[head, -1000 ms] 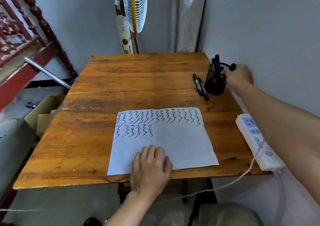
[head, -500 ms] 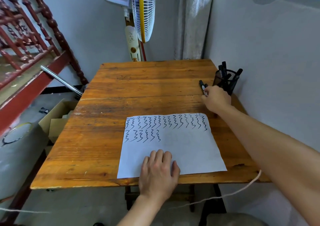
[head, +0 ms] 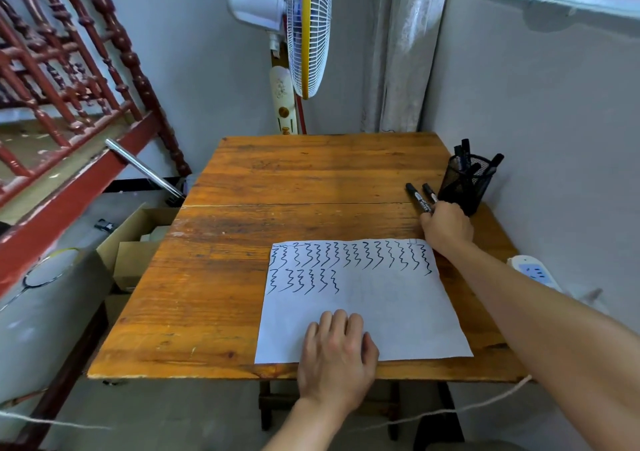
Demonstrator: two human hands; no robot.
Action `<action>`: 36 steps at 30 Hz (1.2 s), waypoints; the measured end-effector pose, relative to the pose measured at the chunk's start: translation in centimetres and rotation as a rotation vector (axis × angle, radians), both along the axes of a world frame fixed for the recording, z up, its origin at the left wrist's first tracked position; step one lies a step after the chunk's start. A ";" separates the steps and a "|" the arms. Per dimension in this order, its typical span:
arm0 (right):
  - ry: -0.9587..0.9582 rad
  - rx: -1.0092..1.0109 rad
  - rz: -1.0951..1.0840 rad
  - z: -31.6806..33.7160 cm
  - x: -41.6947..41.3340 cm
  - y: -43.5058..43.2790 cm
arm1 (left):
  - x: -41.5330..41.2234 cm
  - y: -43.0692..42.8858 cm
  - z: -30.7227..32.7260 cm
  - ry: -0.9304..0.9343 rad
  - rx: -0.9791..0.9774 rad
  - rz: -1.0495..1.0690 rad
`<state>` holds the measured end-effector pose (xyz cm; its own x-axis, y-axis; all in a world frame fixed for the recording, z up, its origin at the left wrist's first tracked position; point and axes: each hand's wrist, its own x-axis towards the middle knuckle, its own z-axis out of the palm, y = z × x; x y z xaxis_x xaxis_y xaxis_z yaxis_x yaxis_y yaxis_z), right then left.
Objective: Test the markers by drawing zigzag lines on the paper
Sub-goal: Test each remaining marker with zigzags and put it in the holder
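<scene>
On the orange-brown wooden table [head: 311, 180], a white paper sheet [head: 381, 312] bears two rows of black zigzags. Left hand [head: 337, 353] presses flat, open, on its near edge. Beyond the paper's far right corner, right hand [head: 446, 225] covers two black markers [head: 417, 199], grip unclear, beside a black mesh pen cup [head: 462, 187].

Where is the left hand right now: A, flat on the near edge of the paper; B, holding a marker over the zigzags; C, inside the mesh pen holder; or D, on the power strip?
A: the left hand lies palm down on the near edge of the paper, while the right hand is at the two markers beside the mesh pen holder.
</scene>
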<state>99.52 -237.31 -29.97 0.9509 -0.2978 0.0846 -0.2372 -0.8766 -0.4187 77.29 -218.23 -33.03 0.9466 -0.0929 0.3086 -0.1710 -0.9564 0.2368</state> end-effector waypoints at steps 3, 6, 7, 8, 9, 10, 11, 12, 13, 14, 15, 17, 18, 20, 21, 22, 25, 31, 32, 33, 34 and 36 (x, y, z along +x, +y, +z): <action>-0.104 0.137 0.006 1.6 -2.8 0.1 | -0.1 0.0 0.4 0.027 -0.007 -0.006; -0.217 0.280 0.090 4.6 -7.3 0.5 | -0.4 0.2 1.0 0.051 -0.034 -0.023; -0.249 0.335 0.130 5.5 -8.9 0.6 | -0.5 0.3 1.2 0.075 -0.069 -0.031; -0.274 0.382 0.165 6.4 -10.7 0.8 | -0.6 0.4 1.4 0.089 -0.098 -0.037; -0.287 0.423 0.195 7.1 -12.4 0.8 | -0.8 0.6 1.8 0.090 -0.129 -0.041; -0.290 0.462 0.225 7.9 -14.2 1.0 | -1.1 0.7 2.2 0.096 -0.172 -0.040; -0.290 0.498 0.252 8.4 -15.9 1.0 | -1.7 0.9 2.7 0.105 -0.239 -0.035; -0.291 0.526 0.279 9.0 -17.6 1.1 | -2.3 1.2 3.2 0.114 -0.317 -0.029; -0.292 0.544 0.301 9.4 -19.2 1.2 | -3.1 1.4 3.7 0.108 -0.394 -0.024; -0.287 0.561 0.317 9.7 -20.9 1.2 | -4.1 1.7 4.1 0.089 -0.454 -0.025; -0.275 0.587 0.328 9.9 -22.5 1.3 | -5.2 2.0 4.6 0.061 -0.499 -0.035; -0.233 0.665 0.341 9.9 -25.3 1.4 | -7.3 2.5 5.3 0.030 -0.562 -0.078; -0.204 0.706 0.347 9.7 -26.5 1.5 | -8.4 2.7 5.6 0.034 -0.580 -0.100; -0.154 0.784 0.361 9.5 -28.7 1.6 | -10.5 3.0 6.1 0.055 -0.591 -0.123; -0.137 0.810 0.361 9.5 -29.6 1.6 | -11.5 3.1 6.3 0.065 -0.597 -0.123; -0.124 0.826 0.359 9.4 -30.4 1.7 | -12.4 3.2 6.5 0.068 -0.605 -0.122; -0.088 0.897 0.353 9.5 -32.3 2.1 | -14.4 3.6 6.8 0.007 -0.593 -0.165; 0.036 1.261 0.343 9.4 -35.3 3.8 | -17.2 3.6 7.7 -0.137 -0.424 -0.282; 0.070 1.256 0.361 9.2 -35.8 4.2 | -17.7 3.5 8.0 -0.152 -0.384 -0.304; 0.102 1.241 0.368 8.9 -36.2 4.6 | -18.1 3.3 8.3 -0.162 -0.345 -0.325; 0.131 1.236 0.363 8.6 -36.6 5.0 | -18.4 3.1 8.5 -0.168 -0.315 -0.342; 0.146 1.265 0.333 8.2 -37.2 5.6 | -18.8 3.0 8.9 -0.172 -0.277 -0.347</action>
<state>62.28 -231.68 -21.75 0.9703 0.1536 -0.1870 -0.2002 0.0749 -0.9769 58.53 -215.19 -24.11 0.8075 -0.2862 0.5158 -0.5279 -0.7408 0.4153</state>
